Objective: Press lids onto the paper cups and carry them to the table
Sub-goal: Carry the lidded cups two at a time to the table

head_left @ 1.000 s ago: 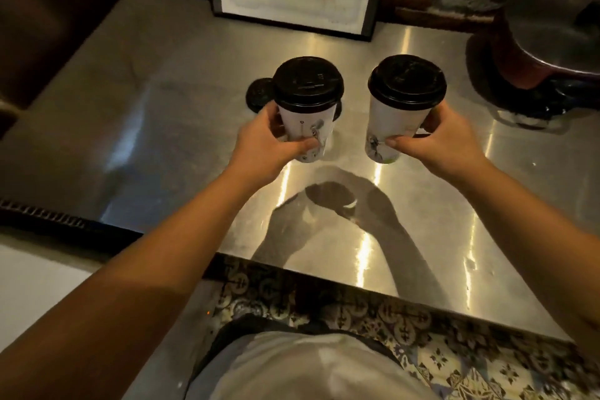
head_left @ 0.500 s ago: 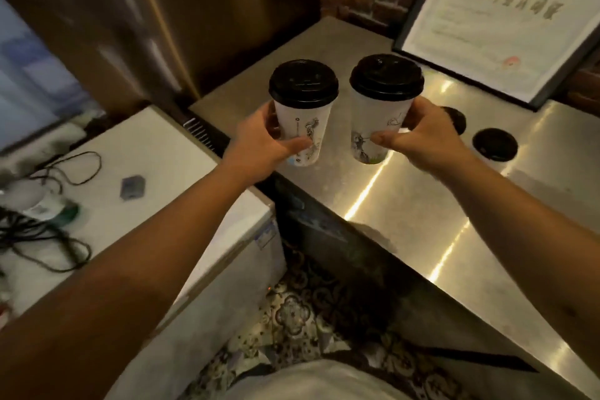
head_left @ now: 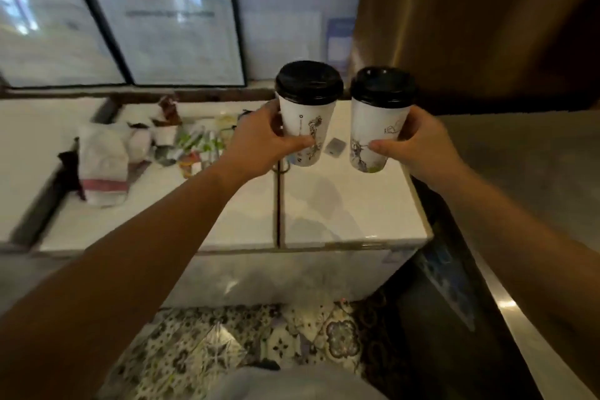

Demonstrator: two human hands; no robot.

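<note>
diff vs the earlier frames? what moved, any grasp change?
The person has turned left, away from the steel counter, carrying both cups clear of it; they now hang in the air over the white chest top. No grasp change: the left hand still grips the left cup, the right hand the right cup. Both black lids stay on, cups upright and side by side.

You can't read any words here. The two framed papers (head_left: 172, 39) by the wall have dark lines of writing, but they are too blurry. The left cup (head_left: 306, 127) and right cup (head_left: 376, 136) show only small drawings
</note>
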